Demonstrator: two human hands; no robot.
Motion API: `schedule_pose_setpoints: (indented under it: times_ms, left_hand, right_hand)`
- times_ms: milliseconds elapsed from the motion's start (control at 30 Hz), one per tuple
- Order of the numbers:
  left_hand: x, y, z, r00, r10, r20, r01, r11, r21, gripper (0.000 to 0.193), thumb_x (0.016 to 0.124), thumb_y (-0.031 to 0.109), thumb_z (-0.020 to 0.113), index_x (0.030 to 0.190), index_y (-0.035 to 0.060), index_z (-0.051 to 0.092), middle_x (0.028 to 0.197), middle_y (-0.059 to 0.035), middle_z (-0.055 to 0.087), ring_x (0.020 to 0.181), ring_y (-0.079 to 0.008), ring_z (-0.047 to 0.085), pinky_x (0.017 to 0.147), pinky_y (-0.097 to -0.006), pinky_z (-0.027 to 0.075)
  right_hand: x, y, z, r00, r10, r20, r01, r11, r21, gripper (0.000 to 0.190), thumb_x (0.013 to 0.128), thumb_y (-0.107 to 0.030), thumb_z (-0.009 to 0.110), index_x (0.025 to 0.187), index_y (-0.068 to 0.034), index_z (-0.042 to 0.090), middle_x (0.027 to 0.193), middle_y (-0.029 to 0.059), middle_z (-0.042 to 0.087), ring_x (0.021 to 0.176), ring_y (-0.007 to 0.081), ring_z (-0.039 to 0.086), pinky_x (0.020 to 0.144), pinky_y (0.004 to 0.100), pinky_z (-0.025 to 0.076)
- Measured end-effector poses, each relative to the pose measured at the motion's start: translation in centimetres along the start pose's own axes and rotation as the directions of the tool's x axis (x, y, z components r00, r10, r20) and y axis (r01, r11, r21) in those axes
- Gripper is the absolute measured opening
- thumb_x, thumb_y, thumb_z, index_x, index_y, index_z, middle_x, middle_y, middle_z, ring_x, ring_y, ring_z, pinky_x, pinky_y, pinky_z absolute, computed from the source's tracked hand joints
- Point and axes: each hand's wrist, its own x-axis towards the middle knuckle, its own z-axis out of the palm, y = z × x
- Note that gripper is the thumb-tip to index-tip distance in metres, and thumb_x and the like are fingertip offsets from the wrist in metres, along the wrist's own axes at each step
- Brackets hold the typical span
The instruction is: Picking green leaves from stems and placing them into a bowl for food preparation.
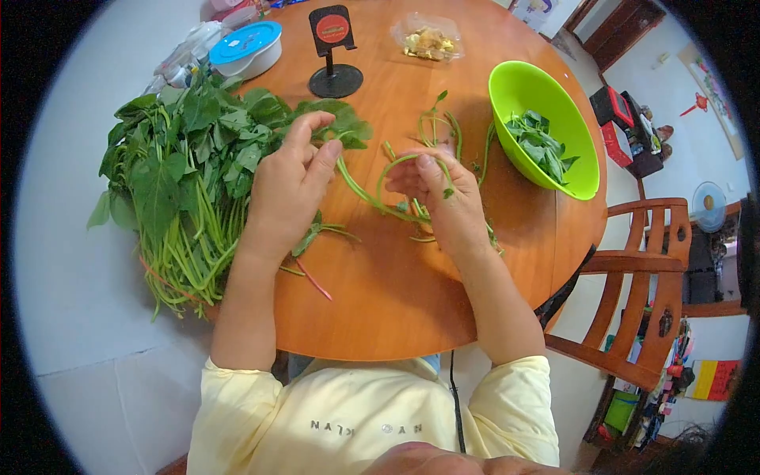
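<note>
A green leafy stem [358, 189] bends between my two hands above the wooden table. My left hand [291, 178] holds its leafy end between thumb and fingers, with a broad leaf [347, 122] showing beyond the fingertips. My right hand [448, 193] pinches a thin, looped part of the greens [386, 172] under the thumb. Left of my left hand lies a large heap of leafy greens [178, 172], stems towards me. Several stripped stems [456, 133] lie beyond and beneath my right hand, partly hidden by it.
A lime-green bowl [579, 127] with picked leaves [540, 145] stands tilted at the right. Farther back on the round table [380, 297] are a black phone stand [335, 80], a clear plastic box [454, 32] with food and a blue-lidded container [246, 50]. Wooden chairs [629, 261] stand at the right.
</note>
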Motion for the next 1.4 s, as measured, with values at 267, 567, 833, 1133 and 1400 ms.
schedule_pose_setpoints:
  times_ms: [267, 567, 833, 1133, 1400]
  left_hand:
    - [-0.4, -1.2, 0.7, 0.987, 0.156, 0.034, -0.157, 0.988, 0.005, 0.026, 0.094, 0.022, 0.057, 0.109, 0.0015, 0.060, 0.079, -0.0177, 0.063, 0.071, -0.0299, 0.062, 0.065, -0.0397, 0.047]
    - [-1.1, 0.2, -1.0, 0.949, 0.065, 0.310, -0.200, 0.882, 0.427, 0.021, 0.084, 0.022, 0.067, 0.095, 0.0033, 0.064, 0.089, -0.0149, 0.065, 0.081, -0.0339, 0.064, 0.071, -0.0397, 0.050]
    - [-1.7, -0.2, -2.5, 0.865, 0.040, 0.499, -0.353, 0.756, 0.551, 0.024, 0.071, 0.016, 0.074, 0.091, 0.0074, 0.062, 0.091, -0.0123, 0.065, 0.084, -0.0343, 0.064, 0.072, -0.0443, 0.050]
    - [-0.5, -1.9, -1.5, 0.798, 0.071, 0.599, -0.286, 0.919, 0.272, 0.027, 0.073, 0.000, 0.067, 0.099, 0.0031, 0.062, 0.093, -0.0149, 0.063, 0.085, -0.0295, 0.064, 0.073, -0.0374, 0.051]
    - [-0.9, 0.7, -0.6, 0.949, 0.069, 0.307, 0.110, 0.841, -0.530, 0.025, 0.083, -0.003, 0.066, 0.107, 0.0011, 0.062, 0.097, -0.0022, 0.064, 0.091, -0.0101, 0.060, 0.081, -0.0250, 0.049]
  right_hand:
    - [-0.4, 0.1, 1.0, 0.993, 0.121, 0.014, -0.121, 0.992, -0.026, 0.029, 0.097, -0.017, 0.054, 0.120, 0.001, 0.055, 0.108, 0.0119, 0.064, 0.090, 0.0169, 0.064, 0.079, 0.0295, 0.052]
    - [-0.6, -1.5, 0.3, 0.958, -0.272, -0.092, 0.203, 0.866, -0.456, 0.039, 0.083, -0.001, 0.055, 0.122, -0.001, 0.056, 0.122, 0.0081, 0.057, 0.110, 0.0146, 0.054, 0.091, 0.0281, 0.044]
    - [-0.6, -2.2, 0.2, 0.954, -0.259, -0.152, 0.197, 0.922, -0.333, 0.029, 0.089, -0.003, 0.055, 0.117, 0.000, 0.059, 0.114, 0.0057, 0.062, 0.102, 0.0118, 0.057, 0.088, 0.0264, 0.046]
    - [-0.8, -2.1, 0.3, 0.954, -0.286, -0.087, 0.251, 0.925, -0.286, 0.024, 0.090, -0.001, 0.055, 0.113, 0.001, 0.061, 0.111, 0.0052, 0.062, 0.098, 0.0115, 0.059, 0.086, 0.0256, 0.047]
    - [-1.3, -2.5, 0.7, 0.900, -0.392, 0.188, 0.435, 0.837, -0.332, 0.025, 0.085, 0.006, 0.056, 0.107, -0.001, 0.063, 0.109, 0.0081, 0.058, 0.092, 0.0156, 0.059, 0.082, 0.0272, 0.048]
